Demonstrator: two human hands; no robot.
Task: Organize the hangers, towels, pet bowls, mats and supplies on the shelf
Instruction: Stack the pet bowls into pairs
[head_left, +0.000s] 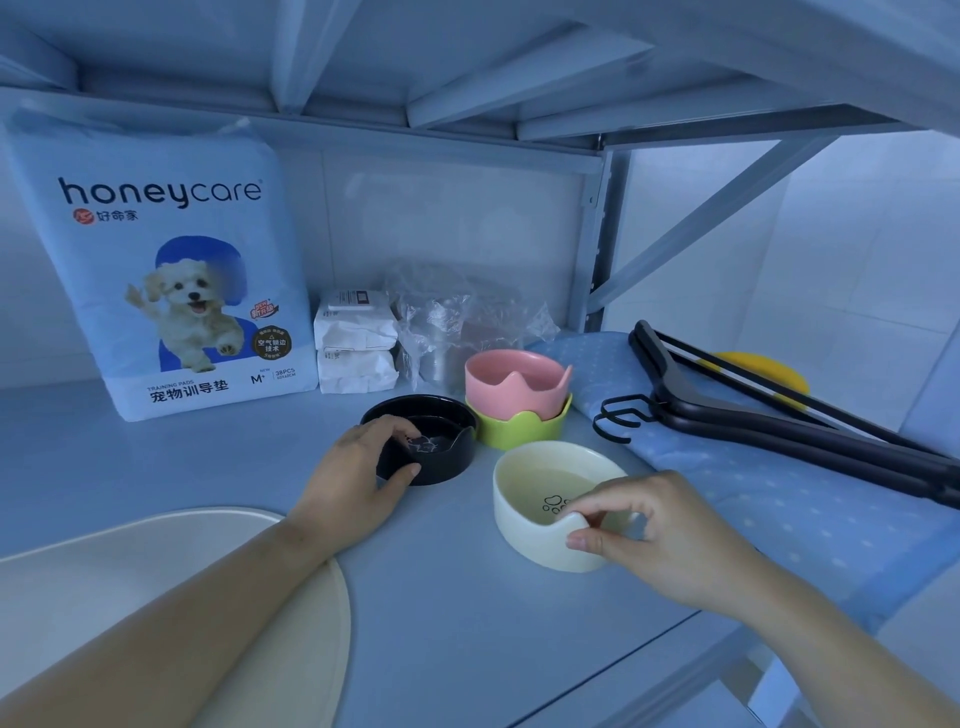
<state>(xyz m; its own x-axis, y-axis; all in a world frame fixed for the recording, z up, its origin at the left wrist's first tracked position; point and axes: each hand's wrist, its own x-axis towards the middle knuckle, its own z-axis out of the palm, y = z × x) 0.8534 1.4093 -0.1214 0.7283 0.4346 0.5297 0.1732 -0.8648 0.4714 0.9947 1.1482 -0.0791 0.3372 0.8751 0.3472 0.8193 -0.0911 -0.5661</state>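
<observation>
Left hand (358, 475): closed over the near rim of the black bowl (431, 441), thumb on the outer wall, fingers curled inside.
Right hand (660, 525): pinched on the near rim of the cream bowl (540, 504), thumb outside, fingertips over the edge.
Black bowl: seen resting on the shelf (467, 623), at 10 o'clock from the cream bowl.
Cream bowl: set on the shelf, paw print visible inside.
Pink bowl (514, 382): stacked in the green bowl (519, 426), at 12 o'clock from the cream bowl, just beside the black one.
Hangers (779, 415): black, laid together on the blue dotted mat (779, 499), at 2 o'clock.
Yellow item (769, 371): partly hidden behind the hangers.
Cream mat (156, 597): spotted at 8 o'clock, under the left forearm.
Training pads pack (161, 270): stood upright at 11 o'clock.
White packets (356, 343): stacked beside the pack.
Clear plastic wrap (457, 322): bunched behind the bowls; contents cannot be told.
</observation>
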